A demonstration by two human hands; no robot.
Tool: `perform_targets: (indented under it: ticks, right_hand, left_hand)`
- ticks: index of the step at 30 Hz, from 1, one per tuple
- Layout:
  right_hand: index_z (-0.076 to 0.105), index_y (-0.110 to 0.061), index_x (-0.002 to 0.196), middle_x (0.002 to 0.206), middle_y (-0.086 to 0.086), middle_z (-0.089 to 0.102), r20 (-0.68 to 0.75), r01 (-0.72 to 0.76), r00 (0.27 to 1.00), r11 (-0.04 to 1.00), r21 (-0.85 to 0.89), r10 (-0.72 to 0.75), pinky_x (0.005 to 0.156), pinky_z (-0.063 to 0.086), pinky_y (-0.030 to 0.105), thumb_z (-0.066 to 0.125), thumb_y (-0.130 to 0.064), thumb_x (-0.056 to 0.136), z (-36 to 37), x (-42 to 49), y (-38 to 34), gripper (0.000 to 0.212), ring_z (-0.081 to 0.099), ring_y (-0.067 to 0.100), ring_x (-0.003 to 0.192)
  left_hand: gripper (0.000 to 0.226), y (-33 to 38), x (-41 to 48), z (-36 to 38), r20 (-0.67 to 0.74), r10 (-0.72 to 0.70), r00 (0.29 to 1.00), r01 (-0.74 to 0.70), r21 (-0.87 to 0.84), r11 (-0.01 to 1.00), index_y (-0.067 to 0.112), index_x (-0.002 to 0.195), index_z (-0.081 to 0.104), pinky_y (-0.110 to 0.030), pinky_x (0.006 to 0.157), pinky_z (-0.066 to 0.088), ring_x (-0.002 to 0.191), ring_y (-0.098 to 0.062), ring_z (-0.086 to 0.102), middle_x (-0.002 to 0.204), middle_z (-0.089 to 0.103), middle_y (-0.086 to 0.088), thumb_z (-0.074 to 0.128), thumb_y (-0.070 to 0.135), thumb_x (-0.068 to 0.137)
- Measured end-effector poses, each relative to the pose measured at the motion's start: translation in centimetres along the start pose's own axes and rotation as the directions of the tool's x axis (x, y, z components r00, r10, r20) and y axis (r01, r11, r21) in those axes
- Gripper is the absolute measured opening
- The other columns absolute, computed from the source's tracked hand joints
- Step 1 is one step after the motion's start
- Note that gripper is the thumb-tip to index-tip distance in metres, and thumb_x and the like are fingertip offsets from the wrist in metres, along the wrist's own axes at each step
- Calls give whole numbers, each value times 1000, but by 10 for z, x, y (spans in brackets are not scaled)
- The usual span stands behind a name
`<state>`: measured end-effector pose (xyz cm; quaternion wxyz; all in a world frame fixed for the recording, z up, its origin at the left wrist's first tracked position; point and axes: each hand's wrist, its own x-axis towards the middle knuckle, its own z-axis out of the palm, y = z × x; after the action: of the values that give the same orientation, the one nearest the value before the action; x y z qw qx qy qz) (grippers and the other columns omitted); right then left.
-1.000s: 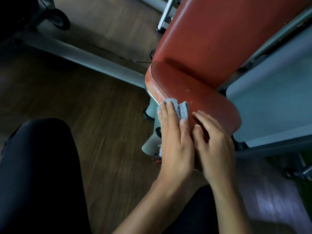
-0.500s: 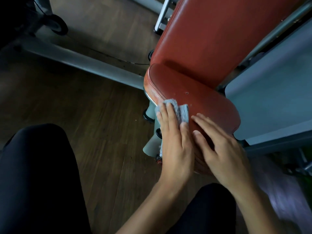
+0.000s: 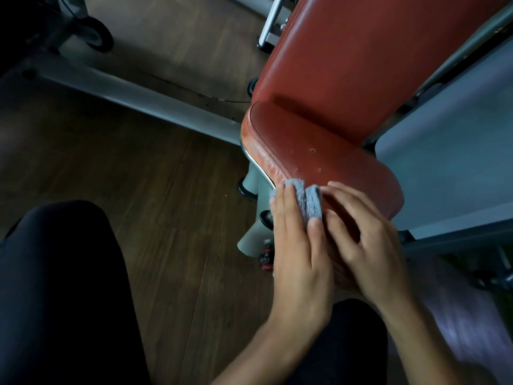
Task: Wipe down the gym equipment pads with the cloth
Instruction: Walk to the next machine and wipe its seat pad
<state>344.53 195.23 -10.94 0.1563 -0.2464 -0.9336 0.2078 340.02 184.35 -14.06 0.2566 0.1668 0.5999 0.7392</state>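
- A person's left hand (image 3: 298, 245) lies flat on a folded grey cloth (image 3: 309, 200). Its grip is straight-fingered and pressed together, and it holds the cloth down on the near front corner of a red seat pad (image 3: 341, 162).
- The cloth is thick, nubby terry, doubled into a soft ridge that shows between the two hands. Its far edge curls over the pad's piped seam.
- The right hand (image 3: 366, 245) rests on the same pad just beside the cloth. Its grip is spread, with the fingers arched and the tips on the vinyl. The forefinger reaches the cloth's fold, but whether it pinches the fold cannot be told.
- The seat pad is smooth, glossy vinyl with rounded corners. Its left edge is scuffed pale and cracked, and a few small punctures (image 3: 313, 150) mark the top. A thin chrome strip (image 3: 256, 165) runs under the worn edge.
- A matching red back pad (image 3: 347, 65), long and gently cushioned, rises tilted behind the seat, and the two meet at a shadowed crease.
- A pale grey post (image 3: 251, 237) carries the seat. A small red-and-black fitting (image 3: 265, 258) sits just beside the left wrist.
- A flat blue-grey panel (image 3: 458, 148) stands to the right of the pads.
- A grey metal beam (image 3: 138, 93) crosses the dark wood-plank floor (image 3: 166, 176), and a black wheel (image 3: 97, 37) lies beyond it.
- The person's knee (image 3: 61, 287), in black fabric, fills the lower left.
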Motion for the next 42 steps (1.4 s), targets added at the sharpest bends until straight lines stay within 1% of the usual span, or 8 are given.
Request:
perform_targets:
  ticks: [4, 8, 13, 18, 28, 32, 36, 42]
  right_hand:
    - [62, -22, 133, 139, -10, 57, -13, 8, 1000, 1000, -4, -9, 109, 44, 40, 45, -41, 96, 0, 1, 0, 45, 50, 5, 131]
    - [64, -23, 130, 137, -10, 58, -26, -1, 1000, 1000, 2, 1, 108, 45, 41, 45, -42, 93, 0, 2, -2, 46, 51, 5, 131]
    - [62, -24, 134, 140, -11, 56, -18, -8, 1000, 1000, -19, 7, 108, 44, 44, 44, -44, 95, 1, 1, -2, 47, 50, 4, 131]
    - [64, -24, 130, 137, -11, 58, -39, -2, 999, 1000, -1, 2, 107, 45, 44, 45, -44, 92, 1, 1, -3, 47, 52, 5, 129]
    - [63, -25, 130, 137, -12, 58, -41, -11, 999, 1000, 8, 11, 106, 45, 45, 44, -46, 91, 1, 2, -2, 48, 52, 5, 129]
    - [61, -25, 133, 139, -11, 57, -30, -20, 999, 1000, 9, 20, 107, 44, 45, 43, -48, 93, 3, 3, -3, 50, 51, 5, 129]
    - [64, -27, 128, 136, -13, 58, -54, -19, 998, 1000, 12, 19, 106, 45, 44, 45, -43, 91, 2, 3, -4, 45, 52, 2, 128]
    - [69, -20, 123, 128, -8, 66, -149, -48, 987, 994, 98, 62, 105, 46, 27, 54, -32, 96, 3, 5, -1, 33, 58, 2, 120]
  left_hand:
    - [55, 3, 11, -3, -11, -3, 1000, 4, 17, 1000, 28, 157, 6, -15, 120, 0, 143, 16, -10, 162, -1, 23, 30, 27, 108]
    - [58, 5, -11, -4, 30, 32, 999, -31, -26, 999, 26, 158, 7, -33, 125, 9, 148, 6, 0, 164, 5, 19, 31, 31, 106]
    - [57, -1, 22, -4, -1, -7, 1000, 7, 32, 999, 23, 158, 3, -20, 121, -2, 146, 8, -13, 164, -5, 15, 30, 28, 108]
    - [60, 2, -12, -3, 28, 34, 999, -33, -44, 998, 25, 158, 5, -35, 125, 9, 149, 5, 0, 165, 3, 17, 30, 34, 104]
    - [59, -1, -7, -3, 39, 15, 999, -11, -99, 995, 25, 158, 7, -34, 125, 9, 149, 4, 2, 164, 4, 18, 32, 31, 105]
    - [56, 0, 33, -9, 12, -7, 1000, 7, 36, 999, 23, 158, 5, -23, 121, -3, 148, 3, -12, 164, -4, 15, 31, 27, 109]
    - [60, 4, -13, -5, 94, 14, 996, -1, -138, 990, 26, 158, 8, -30, 125, 11, 146, 10, 6, 161, 9, 24, 35, 29, 105]
    - [62, -6, 23, -7, 21, 10, 1000, -10, -10, 1000, 19, 158, 4, -37, 126, 9, 151, -1, 3, 166, 2, 8, 32, 30, 104]
